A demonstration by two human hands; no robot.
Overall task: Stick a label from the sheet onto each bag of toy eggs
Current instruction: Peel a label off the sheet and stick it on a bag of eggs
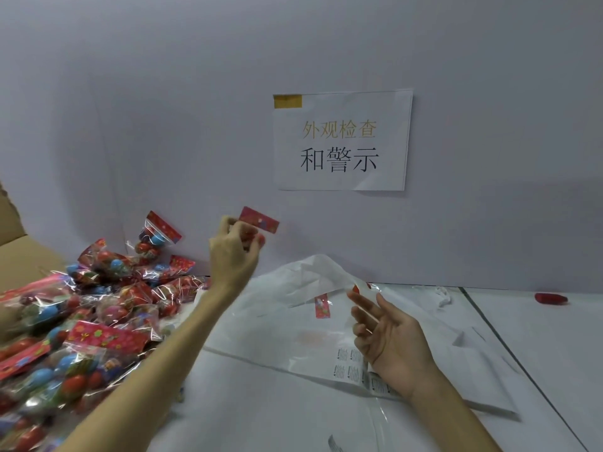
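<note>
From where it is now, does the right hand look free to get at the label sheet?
Probably yes. The right hand is open, holds nothing and hovers right beside the label sheet, which lies partly exposed on the white plastic bag. Nothing lies between them; the left hand is busy holding a bag of toy eggs.

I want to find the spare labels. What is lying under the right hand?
Under the right hand, open and holding nothing, lies the label sheet on the white plastic bag. Several printed labels show beside the wrist; the rest of the sheet is covered by the hand and forearm.
</note>
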